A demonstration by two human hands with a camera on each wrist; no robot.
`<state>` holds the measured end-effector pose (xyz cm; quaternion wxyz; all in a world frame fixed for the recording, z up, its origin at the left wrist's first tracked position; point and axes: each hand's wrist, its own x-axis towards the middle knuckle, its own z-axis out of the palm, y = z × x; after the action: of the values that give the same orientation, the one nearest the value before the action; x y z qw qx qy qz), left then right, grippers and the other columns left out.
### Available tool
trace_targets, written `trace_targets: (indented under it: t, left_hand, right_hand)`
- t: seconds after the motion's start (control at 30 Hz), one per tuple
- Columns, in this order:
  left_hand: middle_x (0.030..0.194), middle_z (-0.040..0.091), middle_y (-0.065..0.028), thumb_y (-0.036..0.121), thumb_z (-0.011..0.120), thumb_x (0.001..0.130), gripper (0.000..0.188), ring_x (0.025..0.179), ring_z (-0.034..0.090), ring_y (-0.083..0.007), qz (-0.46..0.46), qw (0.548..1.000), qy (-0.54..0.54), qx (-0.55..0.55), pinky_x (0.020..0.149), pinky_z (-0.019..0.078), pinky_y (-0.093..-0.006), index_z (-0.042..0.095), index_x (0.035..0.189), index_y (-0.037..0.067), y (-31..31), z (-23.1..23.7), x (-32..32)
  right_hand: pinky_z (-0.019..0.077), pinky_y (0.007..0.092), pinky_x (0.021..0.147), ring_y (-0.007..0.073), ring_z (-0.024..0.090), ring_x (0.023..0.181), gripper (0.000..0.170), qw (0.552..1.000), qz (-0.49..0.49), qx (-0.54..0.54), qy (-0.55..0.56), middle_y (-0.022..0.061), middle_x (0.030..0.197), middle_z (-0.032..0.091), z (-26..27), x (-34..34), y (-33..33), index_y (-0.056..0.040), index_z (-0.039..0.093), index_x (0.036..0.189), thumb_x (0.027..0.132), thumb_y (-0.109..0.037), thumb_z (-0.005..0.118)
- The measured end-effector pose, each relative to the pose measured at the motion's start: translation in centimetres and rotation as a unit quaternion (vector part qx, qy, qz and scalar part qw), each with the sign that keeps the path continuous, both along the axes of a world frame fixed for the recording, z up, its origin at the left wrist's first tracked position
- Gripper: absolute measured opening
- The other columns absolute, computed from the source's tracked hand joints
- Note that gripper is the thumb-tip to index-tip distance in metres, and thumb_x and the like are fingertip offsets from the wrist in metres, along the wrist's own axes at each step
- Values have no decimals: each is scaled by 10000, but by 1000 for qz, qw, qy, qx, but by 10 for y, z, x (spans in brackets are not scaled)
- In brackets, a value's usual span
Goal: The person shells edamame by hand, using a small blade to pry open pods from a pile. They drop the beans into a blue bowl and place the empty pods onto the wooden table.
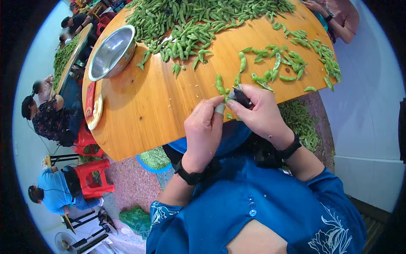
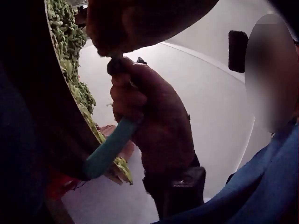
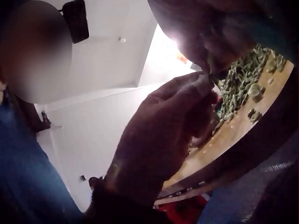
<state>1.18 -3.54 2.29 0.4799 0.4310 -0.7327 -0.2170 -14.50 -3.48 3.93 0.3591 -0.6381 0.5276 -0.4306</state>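
Observation:
Both hands meet over the near edge of the wooden table (image 1: 156, 114). My left hand (image 1: 203, 127) pinches a green soybean pod (image 1: 227, 97), mostly hidden by the fingertips; a pale wrap (image 1: 220, 109) covers part of its thumb. Opposite it, my right hand (image 1: 264, 110) has thumb and fingers closed around a small black object (image 1: 240, 98) with a greyish face, right at the pod. I cannot tell what that object is. In the dim left wrist view, a teal strip (image 2: 112, 149) runs past the right hand's palm. Loose pods (image 1: 220, 85) lie just beyond the fingertips.
A large heap of pods (image 1: 186, 38) covers the table's far side, with scattered pods (image 1: 292, 63) at right. A metal colander (image 1: 113, 53) stands at left, near a red box (image 1: 90, 99). Below are a blue basin (image 1: 224, 142) and red stools (image 1: 93, 178). Other people sit around.

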Motion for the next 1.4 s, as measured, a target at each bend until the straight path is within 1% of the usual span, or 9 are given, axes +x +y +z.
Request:
trace_targets:
  t: [0.2, 0.3, 0.43, 0.63, 0.7, 0.83, 1.03, 1.33, 1.4]
  left_hand:
    - [796, 620, -37, 71, 556, 904, 145, 658, 544, -65, -139, 910, 219, 322, 558, 446, -207, 590, 1014, -17, 3, 5, 10]
    - [787, 607, -14, 100, 517, 922, 157, 626, 508, -43, -187, 843, 314, 395, 527, 400, -175, 588, 1026, 7, 0, -3, 18]
    - [771, 599, -10, 90, 487, 918, 164, 601, 481, -42, -163, 830, 343, 408, 518, 379, -175, 593, 1018, 16, 1, -2, 12]
    - [711, 582, -40, 30, 471, 881, 141, 608, 518, -98, -64, 896, 231, 374, 554, 410, -237, 586, 959, 13, -3, -4, 9]
    - [748, 570, -101, -8, 477, 838, 134, 650, 555, -222, 3, 995, -1, 102, 612, 451, -316, 578, 924, 5, -8, -13, 18]
    - [820, 570, -119, -23, 491, 807, 130, 772, 564, -246, 41, 990, -117, 66, 700, 456, -330, 596, 881, -2, -11, -14, 27]
    - [827, 541, -139, -24, 549, 786, 103, 826, 562, -310, -51, 981, -183, -36, 732, 456, -375, 596, 866, 20, -13, -13, -1]
    - [805, 548, -121, 67, 623, 786, 65, 745, 565, -263, -131, 957, -214, 145, 654, 457, -349, 595, 825, 23, 8, 23, 35]
    - [775, 569, -129, 121, 639, 789, 109, 708, 579, -271, 35, 964, -245, 100, 640, 467, -341, 609, 826, 22, -12, 25, 14]
  right_hand:
    - [413, 273, 505, 87, 528, 579, 164, 995, 69, 16, -67, 47, 644, 566, -3, -3, 2, -1, 593, 836, 822, -155, 650]
    - [435, 249, 520, 70, 541, 602, 167, 969, 114, 179, -127, 17, 696, 591, 19, -10, 4, -13, 612, 874, 846, -175, 644]
    - [442, 229, 527, 51, 534, 607, 165, 971, 115, 179, -107, -10, 727, 596, 16, -10, 5, -29, 620, 888, 868, -192, 630]
    - [437, 243, 546, 57, 517, 620, 172, 973, 89, 172, -124, -7, 688, 564, 17, -9, 6, -23, 602, 847, 859, -192, 626]
    - [420, 277, 545, 74, 492, 612, 193, 994, 1, 103, -21, 8, 664, 546, 9, -25, -3, -11, 580, 802, 839, -193, 628]
    - [416, 326, 558, 168, 514, 584, 231, 984, -142, -33, 101, 112, 639, 531, -9, -82, -24, 22, 551, 819, 825, -200, 612]
    - [438, 387, 587, 343, 589, 671, 192, 970, -152, -54, 183, 210, 731, 573, -13, -103, -19, 12, 554, 875, 810, -163, 601]
    - [447, 457, 652, 386, 574, 738, 154, 929, -198, -120, 289, 200, 765, 574, -27, -126, -23, -14, 534, 860, 821, -152, 592]
    - [450, 456, 656, 383, 570, 745, 153, 923, -199, -122, 305, 192, 778, 570, -25, -125, -24, -17, 544, 866, 825, -155, 593]
